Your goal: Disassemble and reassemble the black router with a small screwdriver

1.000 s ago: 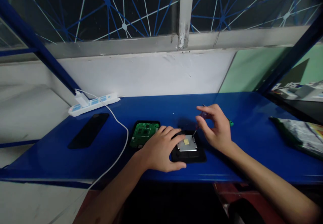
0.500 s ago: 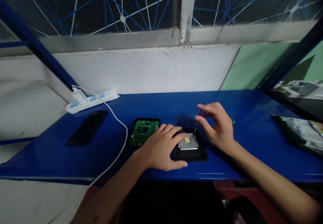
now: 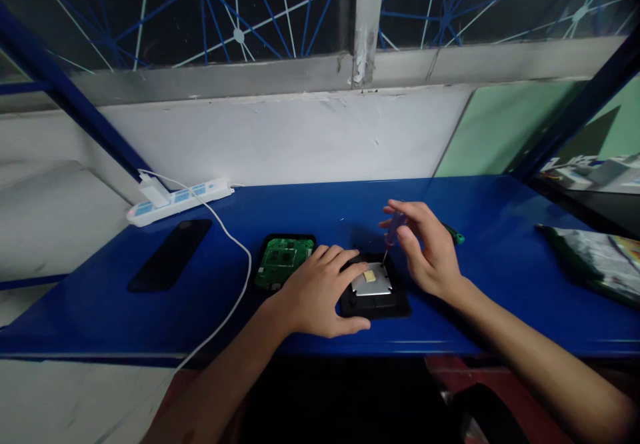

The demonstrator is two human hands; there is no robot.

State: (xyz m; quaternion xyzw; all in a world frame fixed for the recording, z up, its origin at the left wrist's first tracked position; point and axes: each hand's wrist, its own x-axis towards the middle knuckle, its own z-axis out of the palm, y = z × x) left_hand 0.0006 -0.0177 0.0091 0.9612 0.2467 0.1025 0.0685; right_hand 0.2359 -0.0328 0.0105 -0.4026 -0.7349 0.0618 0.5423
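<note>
A black plastic casing [image 3: 375, 307] lies on the blue table, with a silver metal plate [image 3: 379, 287] and a small pale yellow square pad [image 3: 369, 276] on it. My left hand [image 3: 323, 294] spans the casing's left side, fingers spread over the plate's edge and thumb along the front, holding it down. My right hand [image 3: 425, 247] has its thumb and fingers on the translucent purple handle of a screwdriver [image 3: 395, 229], whose tip meets the plate's far right corner. To the left sits a green circuit board [image 3: 285, 257] in a black shell, partly behind my left hand.
A black phone [image 3: 170, 255] lies at the left, near a white power strip [image 3: 185, 199]. Its white cable [image 3: 240, 244] curves down across the table [image 3: 320, 204]. A green-handled tool [image 3: 456, 234] lies partly behind my right hand; a foil bag [image 3: 595, 261] is far right.
My right fingers have shifted around the screwdriver handle, and more of the handle now shows. My left hand and the casing stay in place. The whole view has shifted slightly.
</note>
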